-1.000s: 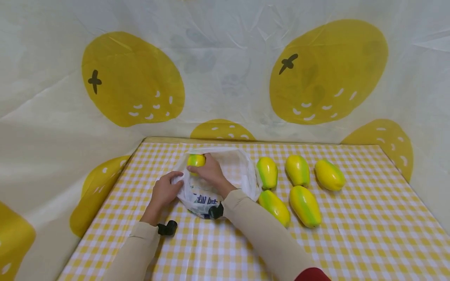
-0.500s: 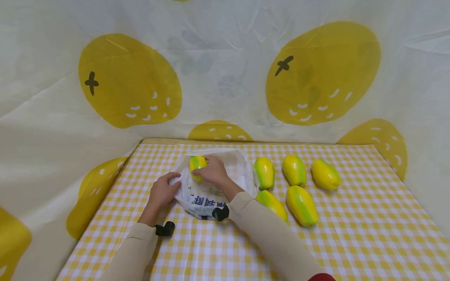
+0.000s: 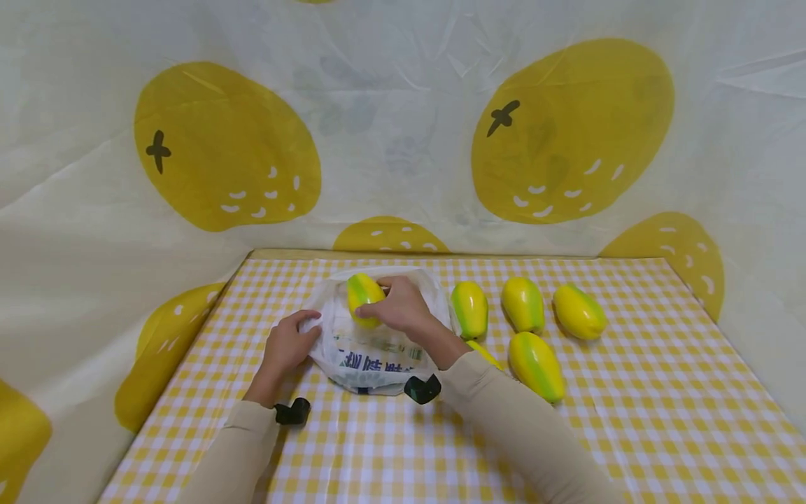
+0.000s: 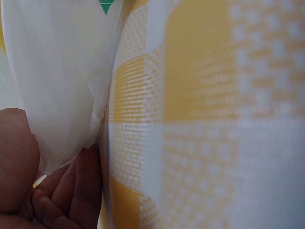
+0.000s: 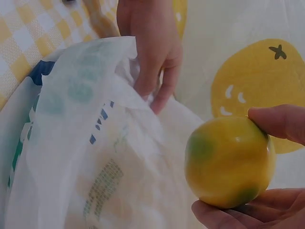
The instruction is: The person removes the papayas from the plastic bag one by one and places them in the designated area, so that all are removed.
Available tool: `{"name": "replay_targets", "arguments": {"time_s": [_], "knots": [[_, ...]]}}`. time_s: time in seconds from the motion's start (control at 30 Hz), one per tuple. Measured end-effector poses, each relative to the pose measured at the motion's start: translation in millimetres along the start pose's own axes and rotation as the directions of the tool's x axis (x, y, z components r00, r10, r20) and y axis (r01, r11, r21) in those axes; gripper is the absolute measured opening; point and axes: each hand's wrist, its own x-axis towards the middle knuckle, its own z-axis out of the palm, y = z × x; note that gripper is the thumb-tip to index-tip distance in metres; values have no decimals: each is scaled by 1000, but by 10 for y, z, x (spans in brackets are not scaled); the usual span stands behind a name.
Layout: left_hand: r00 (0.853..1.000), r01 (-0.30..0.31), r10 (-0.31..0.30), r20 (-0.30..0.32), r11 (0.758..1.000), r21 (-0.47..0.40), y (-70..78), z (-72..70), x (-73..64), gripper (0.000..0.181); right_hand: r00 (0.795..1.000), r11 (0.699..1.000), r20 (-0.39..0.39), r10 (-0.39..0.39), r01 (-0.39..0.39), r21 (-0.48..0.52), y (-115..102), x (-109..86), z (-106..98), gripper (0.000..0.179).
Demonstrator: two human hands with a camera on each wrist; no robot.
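Note:
My right hand [image 3: 403, 306] grips a glossy yellow papaya with green stripes [image 3: 365, 299] above the mouth of a white plastic bag [image 3: 378, 381]. Thumb and fingers lie on opposite sides of the papaya [image 5: 231, 162] in the right wrist view. At the bag's left side, my left hand [image 3: 291, 343] pinches the rim. The left wrist view shows the bag's plastic [image 4: 57, 86] between its thumb and fingers. Printed lettering shows through the bag's near wall. No other fruit is visible inside it, though part of the interior is hidden.
Right of the bag lie several more papayas, among them a front one [image 3: 537, 366] and a far right one [image 3: 579, 312]. My right forearm partly covers another papaya [image 3: 485, 354]. A yellow-checked cloth [image 3: 655, 413] covers the table; a fruit-printed curtain [image 3: 390, 140] hangs behind.
My right hand has moved right and up with the papaya, which shows more of its length now. My left hand stays at the bag's rim. The view has shifted slightly.

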Motion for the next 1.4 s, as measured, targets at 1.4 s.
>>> {"name": "replay_targets", "arguments": {"time_s": [1.4], "knots": [[1000,24,-24,16,1000,-5,-31,9,25,39,994,996,91,-66,72,-59,21,-603,-626,69]]}}
